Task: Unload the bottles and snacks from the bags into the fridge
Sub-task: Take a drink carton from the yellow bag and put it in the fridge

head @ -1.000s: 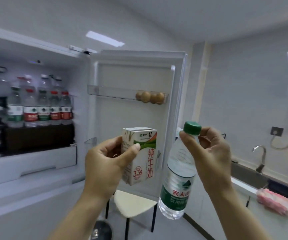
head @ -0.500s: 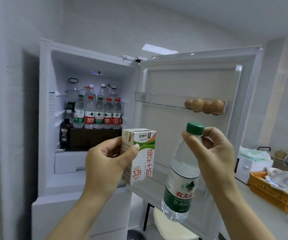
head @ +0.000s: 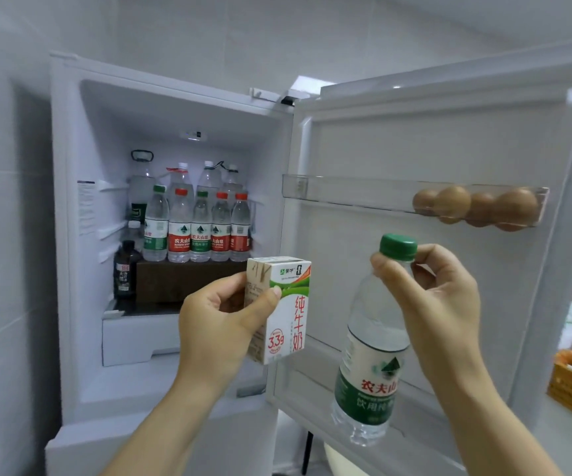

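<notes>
Facing the open fridge (head: pixel 71 235) in the left half of the frame, with its door (head: pixel 415 149) swung out across the upper right. Gripping a milk carton (head: pixel 288 304) at frame centre in the left hand (head: pixel 216 324): thumb laid across the printed front, fingers curled behind, kept upright, probably to go straight onto a shelf without turning. Pinching a water bottle (head: pixel 370 365) right of centre with the right hand (head: pixel 439 297), fingers clamped round the neck just below the green cap (head: pixel 398 247); hanging nearly plumb from that pinch, base free in the air before the lower door (top grip likely chosen for lowering into a gap among others). Neither yet inside; both held short of the opening. Noted within, centre left: row of bottles (head: pixel 202 228) standing on a dark box (head: pixel 188 280), taller ones behind, a dark bottle (head: pixel 125 269) just left of the box. Noted on the door: clear door shelf (head: pixel 346 192) with brown eggs (head: pixel 473 204) bunched at its right end. Judged as carry-in stage, placement not begun.
</notes>
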